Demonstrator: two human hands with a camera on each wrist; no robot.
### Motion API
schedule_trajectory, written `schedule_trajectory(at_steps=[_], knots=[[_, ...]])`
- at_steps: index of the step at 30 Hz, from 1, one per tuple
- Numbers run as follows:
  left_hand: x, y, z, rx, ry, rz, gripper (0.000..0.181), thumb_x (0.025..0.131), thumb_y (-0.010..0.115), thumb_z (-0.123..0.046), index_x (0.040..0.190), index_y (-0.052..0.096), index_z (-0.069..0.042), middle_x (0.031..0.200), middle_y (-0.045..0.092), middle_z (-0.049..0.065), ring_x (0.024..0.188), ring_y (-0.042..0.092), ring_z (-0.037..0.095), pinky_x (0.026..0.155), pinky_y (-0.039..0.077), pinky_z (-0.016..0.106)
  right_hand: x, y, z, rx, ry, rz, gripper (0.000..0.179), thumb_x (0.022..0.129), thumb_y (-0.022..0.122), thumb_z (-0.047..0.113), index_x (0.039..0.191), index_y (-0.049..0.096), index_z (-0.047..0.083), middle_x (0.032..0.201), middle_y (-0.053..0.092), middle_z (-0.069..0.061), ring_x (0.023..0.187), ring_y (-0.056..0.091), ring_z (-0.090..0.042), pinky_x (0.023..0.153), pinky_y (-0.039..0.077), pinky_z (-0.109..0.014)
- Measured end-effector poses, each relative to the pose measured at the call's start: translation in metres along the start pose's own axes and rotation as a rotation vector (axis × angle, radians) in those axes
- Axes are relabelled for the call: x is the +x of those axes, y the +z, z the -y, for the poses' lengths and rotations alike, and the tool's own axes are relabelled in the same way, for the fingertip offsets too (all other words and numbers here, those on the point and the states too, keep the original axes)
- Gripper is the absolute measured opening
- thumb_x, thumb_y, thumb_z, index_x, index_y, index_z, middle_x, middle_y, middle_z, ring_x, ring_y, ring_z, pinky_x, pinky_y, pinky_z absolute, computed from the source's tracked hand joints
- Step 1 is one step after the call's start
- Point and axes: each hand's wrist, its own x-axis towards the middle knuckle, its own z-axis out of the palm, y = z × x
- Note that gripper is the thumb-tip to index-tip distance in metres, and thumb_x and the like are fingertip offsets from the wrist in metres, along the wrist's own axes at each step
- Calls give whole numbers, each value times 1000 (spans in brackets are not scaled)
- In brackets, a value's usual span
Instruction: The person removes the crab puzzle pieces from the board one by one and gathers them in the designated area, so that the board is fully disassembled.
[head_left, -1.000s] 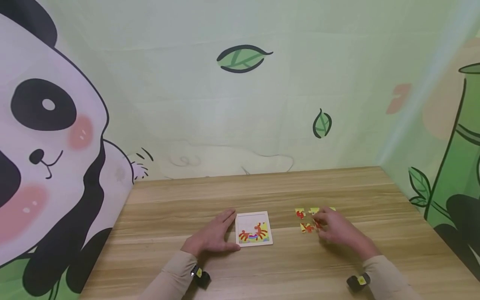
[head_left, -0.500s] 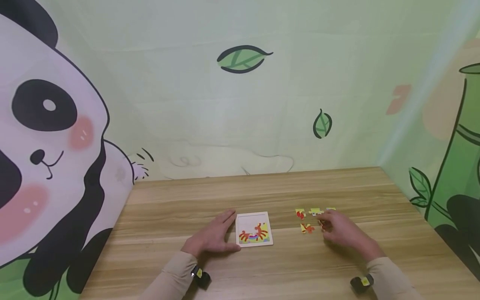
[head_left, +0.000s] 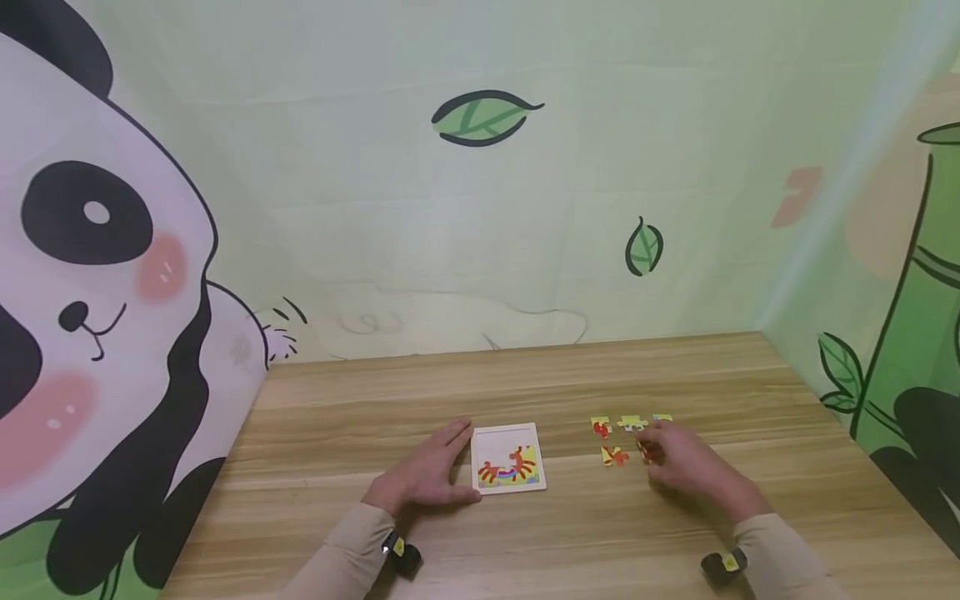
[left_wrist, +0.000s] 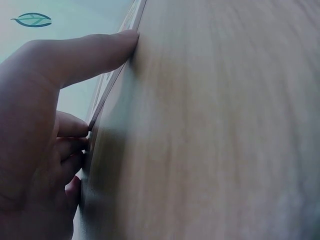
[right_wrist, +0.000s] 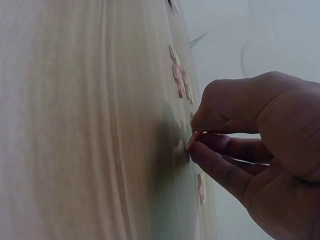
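Note:
A white-framed jigsaw puzzle board (head_left: pixel 510 435) lies flat on the table, its lower part filled with a red, yellow and blue picture. My left hand (head_left: pixel 422 468) rests at its left side, thumb (left_wrist: pixel 107 52) at the near corner and straight fingers at the far corner. On the right, my right hand (head_left: pixel 686 461) pinches a small reddish puzzle piece (right_wrist: pixel 192 141) between thumb and fingertips; fingers partly hide it. Around that hand lie loose puzzle pieces: a red-and-yellow one (head_left: pixel 601 427), an orange-red one (head_left: pixel 615 456), a yellow one (head_left: pixel 632 422) and one more (head_left: pixel 662 417) behind the fingers.
The wood-grain table (head_left: pixel 360 400) ends at the back against a pale green wall cloth (head_left: pixel 352 208) printed with leaves and a panda (head_left: pixel 112 250). Each wrist wears a small black camera, such as the one on the right wrist (head_left: pixel 723 567).
My right hand has shifted slightly right with the pinched piece, uncovering more of the yellow piece behind it. The left hand and the board have stayed put.

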Motion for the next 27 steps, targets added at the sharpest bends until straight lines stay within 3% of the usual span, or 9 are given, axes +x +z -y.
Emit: schedule_trajectory(at_steps=[8, 18, 27], knots=[[0, -1, -1, 1, 2, 1, 107, 79, 68, -62, 154, 22, 0, 162, 19, 16, 149, 19, 31, 120, 24, 45, 1, -2, 6, -52, 0, 16, 34, 67, 71, 0, 101, 69, 3, 84, 56, 2, 74, 50, -9, 63, 47, -25], [-1, -2, -1, 2, -4, 6, 108, 79, 67, -63, 154, 22, -1, 162, 18, 16, 149, 19, 31, 121, 23, 44, 3, -1, 6, -122, 2, 34, 34, 67, 72, 2, 101, 70, 1, 84, 58, 2, 75, 51, -10, 63, 47, -27], [-2, -2, -2, -12, -6, 6, 107, 79, 67, -62, 154, 22, -1, 162, 18, 16, 149, 18, 31, 121, 24, 45, 4, 1, 4, -149, -69, -5, 28, 63, 68, -1, 91, 70, 4, 80, 56, 2, 72, 47, -10, 59, 42, -25]])
